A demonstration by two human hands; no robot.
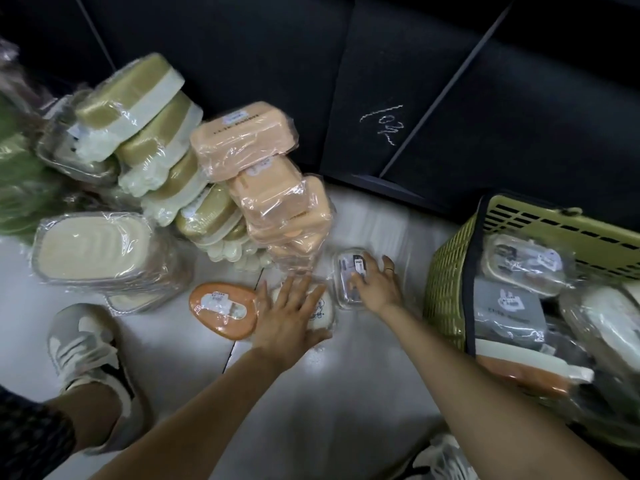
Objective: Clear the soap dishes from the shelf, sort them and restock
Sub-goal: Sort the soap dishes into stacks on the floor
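A pale tiled floor (pixel 311 410) ran up to a dark shelf base (pixel 381 81) at the back, with open floor in front of the white soap dish (pixel 323 315) that lay near the middle. Left of that dish an orange oval dish (pixel 221 311) lay flat, just beside it. Behind it leaned a stack of peach dishes (pixel 266 188), further left behind stood gold-lidded dishes (pixel 152 109), and far left sat a pile of cream dishes (pixel 97 251), all in clear wrap. Right of it lay a small clear dish (pixel 349 278) with a label, and well right stood a yellow-green basket (pixel 450 282) holding more wrapped dishes, its rim closing off that side. The left hand (pixel 291 313) lay on the white soap dish, fingers spread and nearly straight. The right hand (pixel 375 282) rested on the small clear dish, fingers loosely bent over its top; whether it truly gripped I could not tell. A sneaker (pixel 83 344) stood front left
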